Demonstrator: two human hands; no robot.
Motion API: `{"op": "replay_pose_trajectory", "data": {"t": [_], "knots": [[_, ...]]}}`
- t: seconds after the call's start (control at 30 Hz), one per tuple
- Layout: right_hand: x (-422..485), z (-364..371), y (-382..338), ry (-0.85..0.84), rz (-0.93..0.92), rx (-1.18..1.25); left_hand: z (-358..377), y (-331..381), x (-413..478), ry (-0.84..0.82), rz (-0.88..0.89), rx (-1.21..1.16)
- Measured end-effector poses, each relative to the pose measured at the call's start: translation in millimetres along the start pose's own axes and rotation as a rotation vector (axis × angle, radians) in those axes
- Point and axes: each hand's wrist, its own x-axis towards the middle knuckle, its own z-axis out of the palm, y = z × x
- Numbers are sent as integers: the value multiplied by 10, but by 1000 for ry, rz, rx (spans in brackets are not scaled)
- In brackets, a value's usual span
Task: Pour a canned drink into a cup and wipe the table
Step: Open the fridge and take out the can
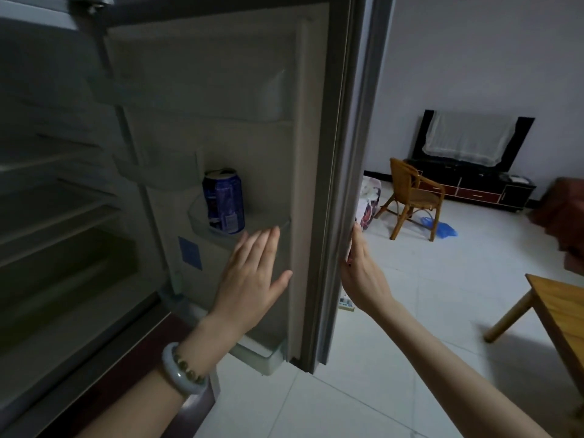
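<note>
A blue drink can (pixel 223 200) stands upright in a clear shelf on the inside of the open fridge door (pixel 259 147). My left hand (pixel 252 273) is raised in front of that door just below and right of the can, fingers straight and together, holding nothing. My right hand (pixel 360 273) grips the door's outer edge, its fingers wrapped round the far side and hidden. No cup or cloth is in view.
The fridge interior (pixel 63 197) at left shows bare shelves. A wooden table corner (pixel 565 314) juts in at the right. Across the white tiled floor stand a rattan chair (pixel 414 197), a blue bag (pixel 441 228) and a TV stand (pixel 474 184).
</note>
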Motion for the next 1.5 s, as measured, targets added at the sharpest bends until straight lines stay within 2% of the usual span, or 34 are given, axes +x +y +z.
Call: {"op": "replay_pose_trajectory", "data": {"t": [0.13, 0.47, 0.7, 0.9, 1.27, 1.5], "knots": [[309, -13, 295, -30, 20, -31, 251, 196, 318, 14, -37, -13], [856, 111, 707, -61, -180, -174, 783, 466, 1058, 26, -82, 100], [1159, 295, 838, -96, -211, -255, 1051, 478, 1486, -54, -54, 81], [1477, 409, 998, -189, -166, -388, 1220, 367, 1698, -94, -41, 110], [2014, 591, 1153, -275, -95, -485, 1375, -243, 1727, -111, 0, 160], [2245, 644, 1194, -331, -52, -412, 1467, -245, 1922, -110, -11, 106]]}}
